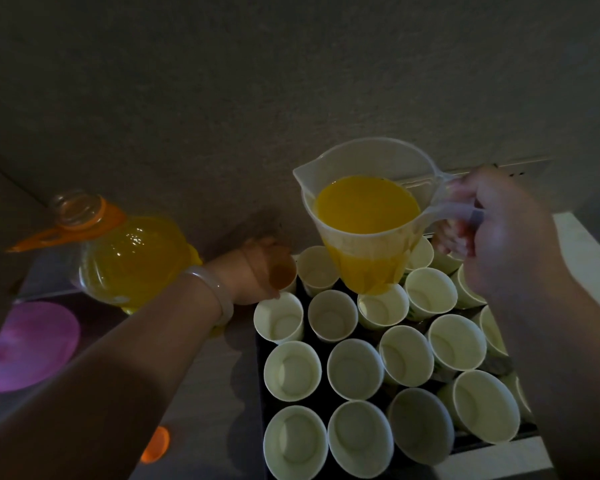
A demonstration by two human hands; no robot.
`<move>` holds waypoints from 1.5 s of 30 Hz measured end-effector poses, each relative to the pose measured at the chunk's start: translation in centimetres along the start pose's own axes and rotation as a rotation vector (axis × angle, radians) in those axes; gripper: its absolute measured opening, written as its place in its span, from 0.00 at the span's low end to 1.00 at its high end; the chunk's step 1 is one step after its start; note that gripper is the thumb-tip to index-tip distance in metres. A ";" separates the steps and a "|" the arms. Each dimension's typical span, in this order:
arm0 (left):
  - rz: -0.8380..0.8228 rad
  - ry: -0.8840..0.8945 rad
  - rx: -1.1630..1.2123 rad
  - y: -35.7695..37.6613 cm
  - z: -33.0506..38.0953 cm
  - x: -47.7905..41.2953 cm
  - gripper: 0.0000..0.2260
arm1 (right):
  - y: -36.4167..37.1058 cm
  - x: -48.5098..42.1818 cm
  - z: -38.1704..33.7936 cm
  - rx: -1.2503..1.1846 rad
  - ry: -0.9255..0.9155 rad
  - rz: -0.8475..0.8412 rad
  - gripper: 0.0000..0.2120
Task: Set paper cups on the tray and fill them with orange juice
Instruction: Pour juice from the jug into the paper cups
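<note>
White cups stood upright, packed on a dark tray at lower right; a clear jug, half full of orange juice, hung above the far ones.

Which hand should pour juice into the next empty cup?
The right hand. It grips the handle of the juice jug, held just above the empty cups on the tray. The left hand holds the corner cup, which looks orange inside.

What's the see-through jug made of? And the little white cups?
The jug looks like clear, slightly frosted plastic: juice shows through its wall. The cups look like matte white paper with thin rolled rims; any coating can't be told.
</note>
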State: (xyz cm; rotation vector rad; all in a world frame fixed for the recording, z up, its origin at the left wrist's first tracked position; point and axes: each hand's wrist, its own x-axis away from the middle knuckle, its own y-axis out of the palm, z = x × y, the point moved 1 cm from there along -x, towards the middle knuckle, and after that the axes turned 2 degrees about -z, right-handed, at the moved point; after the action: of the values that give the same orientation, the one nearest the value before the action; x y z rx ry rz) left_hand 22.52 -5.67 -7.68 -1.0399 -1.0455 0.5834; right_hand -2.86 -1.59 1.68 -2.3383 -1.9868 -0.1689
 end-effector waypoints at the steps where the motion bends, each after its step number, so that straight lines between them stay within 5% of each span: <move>1: -0.006 0.005 -0.002 0.0 0.2 0.0 0.31 | 0.0 0.0 0.0 0.012 -0.016 -0.012 0.22; 11: 0.007 -0.003 0.136 0.2 0.4 0.8 0.33 | 0.1 -0.3 0.3 0.002 0.032 -0.010 0.18; 18: 0.300 -0.279 0.223 0.7 3.3 4.1 0.26 | 0.1 0.0 0.1 -0.021 0.033 -0.011 0.24; 23: 0.162 -0.440 0.208 2.4 6.1 6.0 0.37 | 0.0 0.1 0.1 0.000 0.025 0.001 0.27; 28: 0.092 -0.459 0.219 3.2 6.9 5.9 0.35 | 0.2 0.4 0.0 -0.024 0.002 -0.029 0.21; 32: 0.098 -0.446 0.214 3.0 7.3 6.1 0.32 | 0.0 0.6 0.0 -0.013 0.029 -0.003 0.28; 40: 0.054 -0.435 0.315 2.9 6.8 6.1 0.34 | -0.1 1.2 -0.1 -0.022 0.031 0.004 0.23; 45: 0.047 -0.446 0.374 3.3 6.0 5.9 0.36 | -0.4 1.2 -0.2 -0.014 0.048 0.021 0.28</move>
State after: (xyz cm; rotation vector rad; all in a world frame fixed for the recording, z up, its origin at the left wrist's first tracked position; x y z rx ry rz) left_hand 19.83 2.90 -7.46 -0.6167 -1.2385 1.0378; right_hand -3.06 -0.39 1.97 -2.3390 -1.9452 -0.2358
